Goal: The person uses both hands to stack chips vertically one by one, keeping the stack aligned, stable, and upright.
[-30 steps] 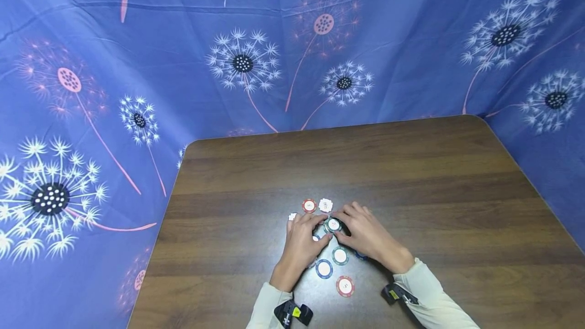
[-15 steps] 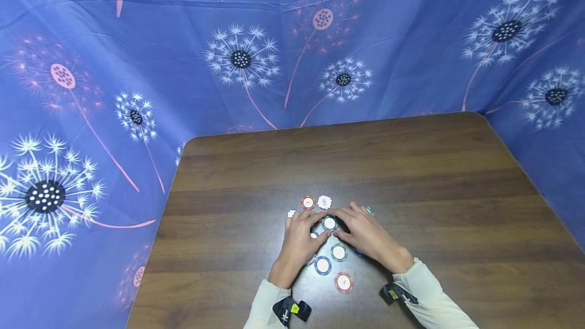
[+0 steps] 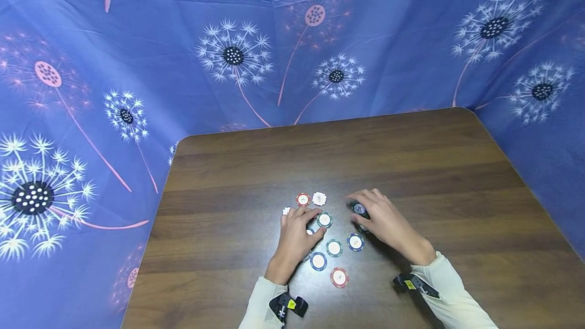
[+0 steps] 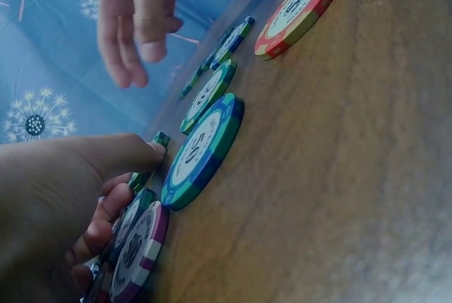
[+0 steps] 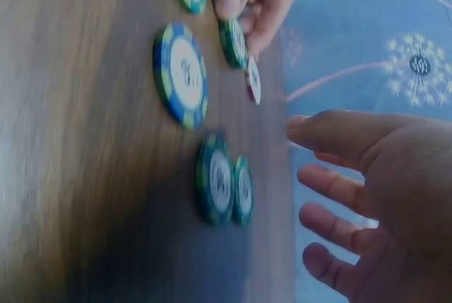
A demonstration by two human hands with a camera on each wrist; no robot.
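Observation:
My left hand point(image 3: 297, 235) pinches a short stack of green-edged poker chips point(image 3: 325, 220) between thumb and index finger. The thumb tip rests against the stack's side in the right wrist view. My right hand point(image 3: 388, 220) holds nothing; its fingers are loosely bent, raised off the table in the right wrist view. Under it in the head view lies a dark-edged poker chip point(image 3: 359, 209) in shadow. The right wrist view shows green poker chips point(image 5: 215, 179) side by side there. A purple-and-white poker chip point(image 4: 141, 252) lies close below my left fingers.
Nearby on the wooden table point(image 3: 228, 192) lie a blue chip point(image 3: 355, 241), another blue chip point(image 3: 318, 261), a green chip point(image 3: 334, 248) and a red chip point(image 3: 339, 277). Farther back are a red chip point(image 3: 303, 199) and a white chip point(image 3: 319, 198). A blue dandelion-print cloth point(image 3: 274, 65) hangs behind.
My right hand has left the green stack and moved right, uncovering a blue chip and a dark-edged chip. My left hand stays at the stack.

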